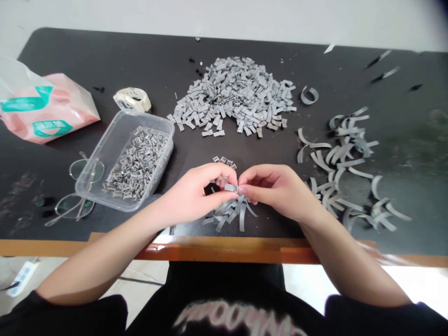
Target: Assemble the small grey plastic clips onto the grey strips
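Note:
Close to the table's front edge, my left hand (196, 193) pinches a small grey strap piece (231, 187) between thumb and fingers. At the right end of that piece is what looks like a small slotted buckle, and my right hand (276, 189) closes thumb and forefinger on it. The two hands' fingertips nearly meet. Several loose grey buckles (224, 161) lie just beyond my fingers. Beneath my hands is a small heap of grey strap strips (231, 215), partly hidden by them.
A clear plastic box (163, 170) of grey buckles stands left, beside eyeglasses (75, 205) and a pale watch (132, 99). A tissue pack (52, 109) lies farther left. At the back is a large pile of grey pieces (238, 93). Curved strips (346, 158) are scattered right.

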{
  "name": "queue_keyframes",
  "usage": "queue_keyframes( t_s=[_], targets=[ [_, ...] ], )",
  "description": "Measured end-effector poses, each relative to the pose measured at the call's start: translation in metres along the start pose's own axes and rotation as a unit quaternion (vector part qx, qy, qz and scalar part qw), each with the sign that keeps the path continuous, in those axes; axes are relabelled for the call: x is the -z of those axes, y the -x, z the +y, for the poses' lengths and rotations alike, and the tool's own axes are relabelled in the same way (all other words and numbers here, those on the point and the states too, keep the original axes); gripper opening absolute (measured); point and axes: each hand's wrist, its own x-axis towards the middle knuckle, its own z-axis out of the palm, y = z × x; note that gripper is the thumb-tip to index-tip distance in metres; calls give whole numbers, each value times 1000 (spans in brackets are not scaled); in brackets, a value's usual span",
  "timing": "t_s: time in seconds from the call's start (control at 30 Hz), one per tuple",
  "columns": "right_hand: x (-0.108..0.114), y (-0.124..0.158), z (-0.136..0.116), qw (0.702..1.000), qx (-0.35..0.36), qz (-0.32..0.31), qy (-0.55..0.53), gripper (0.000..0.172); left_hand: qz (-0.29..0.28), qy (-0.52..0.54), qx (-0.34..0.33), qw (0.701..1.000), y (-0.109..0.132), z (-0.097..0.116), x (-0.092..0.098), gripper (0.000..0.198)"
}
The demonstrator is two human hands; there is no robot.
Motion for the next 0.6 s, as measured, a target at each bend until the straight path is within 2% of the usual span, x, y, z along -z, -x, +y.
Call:
queue_keyframes(
  t_s=[0.27, 0.43, 0.6],
  targets=[
    [-1, 3, 2, 997, 21, 8, 71, 10, 3, -6, 0, 1000, 0, -3, -2, 7],
    [0, 0, 1, 998, 38, 6, 47, 12, 15, -46, 5, 999, -1, -3, -3, 7],
    [-7, -6, 8, 998, 39, 45, -33, 24, 36, -100, -33, 994, 1, -4, -5, 5]
  ],
)
